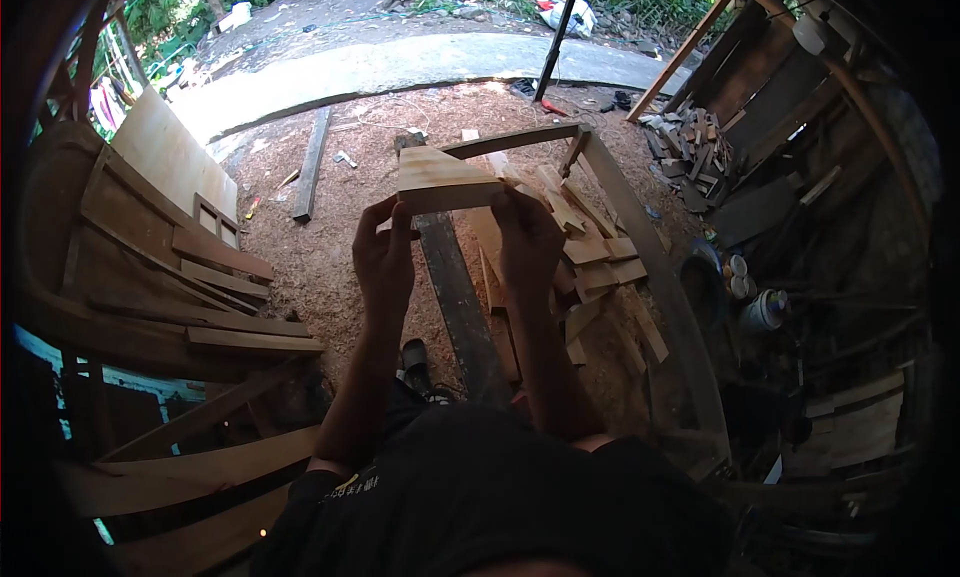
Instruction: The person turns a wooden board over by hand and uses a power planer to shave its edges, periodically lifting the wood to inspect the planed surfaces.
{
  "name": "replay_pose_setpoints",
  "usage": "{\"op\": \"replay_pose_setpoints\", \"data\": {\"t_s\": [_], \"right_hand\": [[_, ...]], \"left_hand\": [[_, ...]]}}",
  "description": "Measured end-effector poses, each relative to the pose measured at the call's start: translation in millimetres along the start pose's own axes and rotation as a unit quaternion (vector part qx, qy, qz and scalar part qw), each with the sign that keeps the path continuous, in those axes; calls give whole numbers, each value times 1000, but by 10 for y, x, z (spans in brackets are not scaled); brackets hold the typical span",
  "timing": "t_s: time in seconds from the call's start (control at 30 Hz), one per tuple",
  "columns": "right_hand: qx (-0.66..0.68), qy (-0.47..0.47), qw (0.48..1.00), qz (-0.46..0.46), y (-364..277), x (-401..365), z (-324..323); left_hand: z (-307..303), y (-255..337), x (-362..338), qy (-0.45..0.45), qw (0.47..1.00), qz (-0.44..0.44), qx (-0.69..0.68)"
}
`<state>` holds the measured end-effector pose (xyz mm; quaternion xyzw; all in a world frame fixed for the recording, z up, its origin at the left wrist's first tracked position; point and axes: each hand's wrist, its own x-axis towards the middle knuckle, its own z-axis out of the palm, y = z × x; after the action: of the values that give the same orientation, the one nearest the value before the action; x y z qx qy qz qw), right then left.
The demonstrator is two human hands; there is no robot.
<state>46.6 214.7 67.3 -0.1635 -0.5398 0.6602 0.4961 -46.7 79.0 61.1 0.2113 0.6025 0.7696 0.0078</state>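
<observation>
Two hands on wood block (445, 177) at 12 o'clock: your left hand (385, 262), right hand (527, 242), fingers closed on its near edge. Edge-only hold; block may tip, drop onto offcut pile (590, 257).

Sawdust-strewn ground (320, 262): a dark plank (457, 307) lies directly below the grip, with offcut boards (597, 252) heaped just right.

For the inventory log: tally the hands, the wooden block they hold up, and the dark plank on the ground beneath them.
Hands: 2, left hand and right hand
Wooden block: 1
Dark plank: 1
Total: 4
</observation>
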Motion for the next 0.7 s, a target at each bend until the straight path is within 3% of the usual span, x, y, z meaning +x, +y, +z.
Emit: {"op": "replay_pose_setpoints", "data": {"t_s": [0.2, 0.27, 0.7], "right_hand": [[-7, 34, 999, 2, 55, 193, -250], [-10, 32, 999, 20, 51, 212, -307], [-27, 47, 998, 36, 49, 219, -320]], "left_hand": [[257, -38, -5, -23, 999, 3, -34], [266, -44, -44, -35, 999, -10, 24], [266, -130, -10, -33, 998, 31, 48]]}}
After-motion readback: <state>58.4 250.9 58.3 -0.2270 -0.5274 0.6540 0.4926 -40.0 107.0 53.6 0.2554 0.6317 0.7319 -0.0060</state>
